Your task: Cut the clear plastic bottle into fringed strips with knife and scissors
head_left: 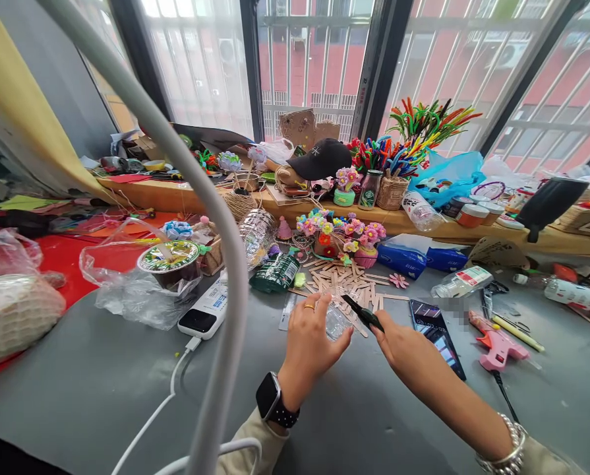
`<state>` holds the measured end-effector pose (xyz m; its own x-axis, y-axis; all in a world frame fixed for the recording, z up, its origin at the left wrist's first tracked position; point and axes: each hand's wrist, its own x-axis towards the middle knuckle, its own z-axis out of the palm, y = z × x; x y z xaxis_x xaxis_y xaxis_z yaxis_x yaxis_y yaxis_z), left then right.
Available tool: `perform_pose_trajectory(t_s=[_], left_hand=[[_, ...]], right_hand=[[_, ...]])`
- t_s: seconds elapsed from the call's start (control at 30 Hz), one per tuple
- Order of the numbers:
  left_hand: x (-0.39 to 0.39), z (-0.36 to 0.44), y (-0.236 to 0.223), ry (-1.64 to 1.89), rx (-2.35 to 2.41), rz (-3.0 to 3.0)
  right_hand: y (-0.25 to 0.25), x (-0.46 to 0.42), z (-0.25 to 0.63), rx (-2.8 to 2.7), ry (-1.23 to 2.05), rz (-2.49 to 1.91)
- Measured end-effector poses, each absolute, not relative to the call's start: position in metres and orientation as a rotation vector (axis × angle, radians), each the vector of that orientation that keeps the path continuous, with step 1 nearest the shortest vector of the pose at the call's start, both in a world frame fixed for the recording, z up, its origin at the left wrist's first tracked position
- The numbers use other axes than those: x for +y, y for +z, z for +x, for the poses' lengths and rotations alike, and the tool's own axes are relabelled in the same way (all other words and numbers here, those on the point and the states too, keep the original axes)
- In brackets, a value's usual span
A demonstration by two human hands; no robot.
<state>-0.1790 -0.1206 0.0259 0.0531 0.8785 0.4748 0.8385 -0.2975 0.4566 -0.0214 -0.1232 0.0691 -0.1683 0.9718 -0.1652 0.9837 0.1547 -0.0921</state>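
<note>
My left hand (312,333), wearing a ring and a smartwatch, curves around a clear plastic piece (338,324), with fingers on its far side and thumb on the near side. The palm hides part of the plastic. In my right hand (398,340) is a utility knife (364,313) with a dark handle, its blade pointing left above the plastic. Just behind both hands lies a loose pile of wooden craft sticks (341,276). Right of the knife, a phone (436,336) rests on the table beneath my right forearm.
A pink glue gun (502,348) and a yellow pen-like stick (519,333) lie at right. A white lamp arm (233,264) crosses the view left of my hands. A power bank (204,313), green plastic piece (275,272) and yarn flowers (368,234) stand around the sticks.
</note>
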Motion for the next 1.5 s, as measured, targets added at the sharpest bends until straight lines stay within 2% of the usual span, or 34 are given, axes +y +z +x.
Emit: perform_pose_trajectory(t_s=[0.57, 1.5], left_hand=[[-0.121, -0.177, 0.026, 1.060, 1.843, 2.293], [-0.121, -0.181, 0.028, 1.041, 1.813, 2.317]], right_hand=[[0.078, -0.120, -0.015, 2.319, -0.228, 1.853], [0.081, -0.132, -0.022, 2.255, -0.297, 1.948]])
